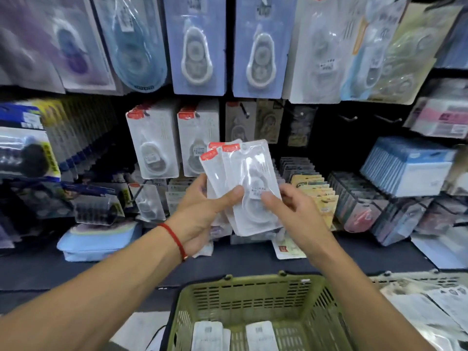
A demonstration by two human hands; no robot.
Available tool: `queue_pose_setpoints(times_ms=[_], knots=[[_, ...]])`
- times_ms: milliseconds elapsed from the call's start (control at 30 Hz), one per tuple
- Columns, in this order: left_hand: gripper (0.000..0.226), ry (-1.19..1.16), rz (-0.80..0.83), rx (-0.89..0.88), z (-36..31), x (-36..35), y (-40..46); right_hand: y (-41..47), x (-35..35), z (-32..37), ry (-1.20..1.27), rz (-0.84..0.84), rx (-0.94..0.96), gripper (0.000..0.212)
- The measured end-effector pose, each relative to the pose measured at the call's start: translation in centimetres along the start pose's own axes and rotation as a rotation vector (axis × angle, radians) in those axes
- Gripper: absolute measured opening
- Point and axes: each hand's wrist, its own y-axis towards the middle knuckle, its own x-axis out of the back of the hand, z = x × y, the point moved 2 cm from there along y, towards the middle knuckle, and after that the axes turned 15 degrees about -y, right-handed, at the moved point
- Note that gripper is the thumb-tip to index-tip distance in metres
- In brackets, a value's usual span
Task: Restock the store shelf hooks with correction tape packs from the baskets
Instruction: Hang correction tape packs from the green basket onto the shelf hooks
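My left hand (202, 211) grips a fanned stack of white correction tape packs (249, 178) with red top labels, thumb across the front. My right hand (293, 211) pinches the right edge of the front pack in that stack. Both hands hold the packs up in front of the shelf. Matching white packs (154, 145) hang on two hooks just behind and to the left. Bare hooks (350, 118) stick out of the dark panel to the upper right. Below, a green basket (243, 290) holds a few more packs (260, 335) lying face down.
Blue carded tape packs (198, 46) hang along the top row. Boxes of stationery (405, 168) fill the right shelf. A light blue pouch (98, 241) lies at the left on the shelf ledge. A second basket with packs (430, 302) sits at lower right.
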Motion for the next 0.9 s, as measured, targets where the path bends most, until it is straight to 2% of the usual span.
queue_pose_setpoints(times_ms=[267, 433, 533, 700, 833, 900], knots=[[0.061, -0.103, -0.062, -0.115, -1.8, 1.0, 1.4, 1.8, -2.6, 1.1, 0.043, -0.085, 0.050, 0.023], [0.048, 0.065, -0.230, -0.345, -3.6, 2.4, 1.3, 3.9, -2.8, 1.1, 0.053, -0.267, 0.020, 0.021], [0.047, 0.120, -0.291, -0.452, -4.5, 3.0, 1.0, 5.4, -2.3, 1.3, 0.015, -0.300, 0.027, 0.020], [0.049, 0.162, -0.312, -0.521, -4.9, 3.2, 0.6, 6.3, -2.3, 1.1, -0.015, -0.310, 0.023, 0.023], [0.047, 0.178, -0.346, -0.546, -5.2, 3.5, 0.6, 6.2, -2.4, 1.0, -0.022, -0.380, -0.005, 0.041], [0.046, 0.182, -0.363, -0.566, -5.3, 3.5, 0.6, 6.8, -2.7, 0.9, -0.042, -0.429, 0.011, 0.041]])
